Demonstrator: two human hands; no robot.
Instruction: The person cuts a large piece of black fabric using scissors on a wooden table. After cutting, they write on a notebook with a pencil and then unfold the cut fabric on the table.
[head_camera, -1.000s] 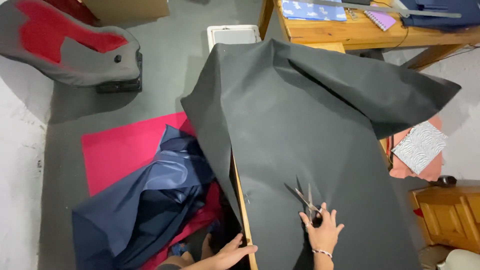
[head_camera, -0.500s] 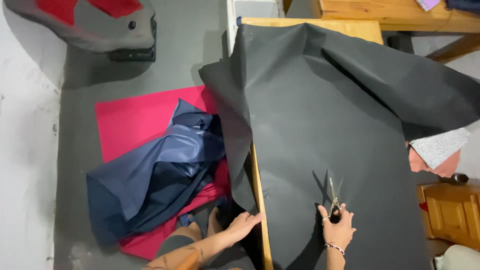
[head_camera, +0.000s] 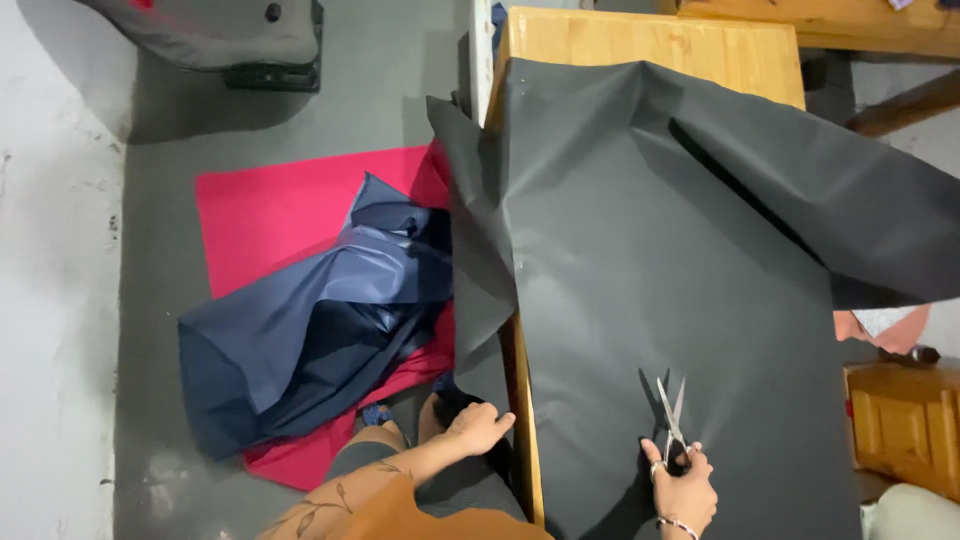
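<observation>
Lower right of the frame, the right hand (head_camera: 683, 488) has its fingers closed around scissors (head_camera: 671, 413), blades parted on the black cloth (head_camera: 660, 260) covering the wooden surface (head_camera: 650, 45). The left hand (head_camera: 478, 428) grips the cloth's hanging edge, lower centre.

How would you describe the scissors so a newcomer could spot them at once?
Find the wooden table draped in a large black fabric sheet. Near its close edge, the right hand grips silver metal scissors, blades open and pointing away. They are the only shiny thing on the dark cloth.
</observation>
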